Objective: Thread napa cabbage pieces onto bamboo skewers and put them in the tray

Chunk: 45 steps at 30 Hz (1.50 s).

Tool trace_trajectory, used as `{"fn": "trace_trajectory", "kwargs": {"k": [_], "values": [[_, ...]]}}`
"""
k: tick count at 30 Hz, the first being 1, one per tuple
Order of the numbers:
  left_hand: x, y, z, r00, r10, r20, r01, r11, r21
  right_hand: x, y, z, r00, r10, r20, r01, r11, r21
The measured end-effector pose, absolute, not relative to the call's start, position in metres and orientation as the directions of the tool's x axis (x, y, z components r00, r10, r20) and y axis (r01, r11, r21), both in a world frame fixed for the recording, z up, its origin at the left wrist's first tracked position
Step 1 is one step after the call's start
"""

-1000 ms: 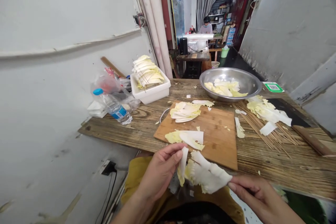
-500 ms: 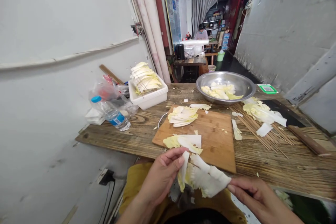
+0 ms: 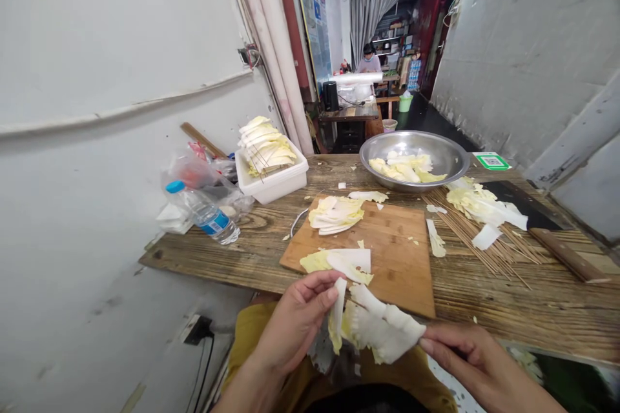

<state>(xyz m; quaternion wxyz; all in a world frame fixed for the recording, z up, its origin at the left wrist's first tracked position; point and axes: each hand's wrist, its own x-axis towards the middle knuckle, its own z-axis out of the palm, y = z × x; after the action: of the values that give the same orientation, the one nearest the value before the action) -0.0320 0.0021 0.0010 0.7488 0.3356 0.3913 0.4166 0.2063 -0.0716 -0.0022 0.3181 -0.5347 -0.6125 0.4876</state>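
Note:
Between thumb and fingers, my left hand [image 3: 303,316] pinches a narrow strip of napa cabbage leaf [image 3: 338,313], pale with a yellow edge. My right hand [image 3: 465,352] grips the right end of a cabbage skewer [image 3: 387,329], a row of bunched white leaf pieces. A short bit of thin stick shows at its left end, beside the strip; the rest is hidden by leaf. Both are held over my lap, at the near edge of a wooden cutting board [image 3: 397,251]. On the board lie a stack of leaf pieces [image 3: 336,214] and some loose ones [image 3: 339,262].
A steel bowl [image 3: 458,171] with cabbage leaves stands behind the board. Bamboo skewers [image 3: 477,248], more leaves and a cleaver [image 3: 566,255] lie right. At left are a white tub [image 3: 274,188] of skewered cabbage and a water bottle [image 3: 206,213]. Far back, a person [image 3: 369,61] is at another table.
The view has shifted very slightly. Both hands hold the same cabbage pieces in almost the same position.

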Motion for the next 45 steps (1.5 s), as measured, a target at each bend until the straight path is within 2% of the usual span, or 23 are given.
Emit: {"fn": "trace_trajectory", "kwargs": {"k": [3,10,12,15,17,20,24,30,35,45], "values": [[-0.032,0.002,0.001,0.336,0.892,-0.303,-0.348,0.417,0.840,0.203,-0.075,-0.005,-0.143,0.986,-0.086,0.410,-0.020,-0.912],[-0.032,0.001,0.000,0.273,0.928,-0.254,-0.241,0.321,0.916,0.206,-0.075,-0.003,-0.139,0.989,-0.053,0.452,0.016,-0.892],[-0.033,0.001,0.001,0.252,0.945,-0.207,-0.139,0.247,0.959,0.209,-0.074,-0.002,-0.175,0.982,-0.077,0.437,0.008,-0.899],[-0.037,0.006,0.008,0.308,0.949,-0.069,0.137,0.028,0.990,0.214,-0.074,0.001,-0.286,0.946,-0.152,0.408,-0.024,-0.913],[-0.041,0.010,0.015,0.420,0.907,0.034,0.306,-0.177,0.935,0.217,-0.074,0.002,-0.334,0.924,-0.184,0.411,-0.033,-0.911],[-0.045,0.016,0.024,0.599,0.789,0.134,0.413,-0.448,0.793,0.220,-0.075,0.004,-0.343,0.924,-0.167,0.490,0.024,-0.871],[-0.045,0.015,0.033,0.719,0.679,0.148,0.468,-0.630,0.619,0.220,-0.076,0.007,-0.357,0.929,-0.095,0.589,0.145,-0.795],[-0.042,0.012,0.036,0.751,0.651,0.108,0.475,-0.647,0.597,0.220,-0.074,0.012,-0.427,0.903,-0.049,0.659,0.273,-0.701],[-0.042,0.015,0.033,0.708,0.696,0.123,0.521,-0.631,0.574,0.221,-0.074,0.013,-0.464,0.885,-0.045,0.707,0.340,-0.620],[-0.047,0.013,0.023,0.631,0.765,0.131,0.424,-0.481,0.767,0.228,-0.080,0.023,-0.413,0.909,0.066,0.703,0.364,-0.611]]}}
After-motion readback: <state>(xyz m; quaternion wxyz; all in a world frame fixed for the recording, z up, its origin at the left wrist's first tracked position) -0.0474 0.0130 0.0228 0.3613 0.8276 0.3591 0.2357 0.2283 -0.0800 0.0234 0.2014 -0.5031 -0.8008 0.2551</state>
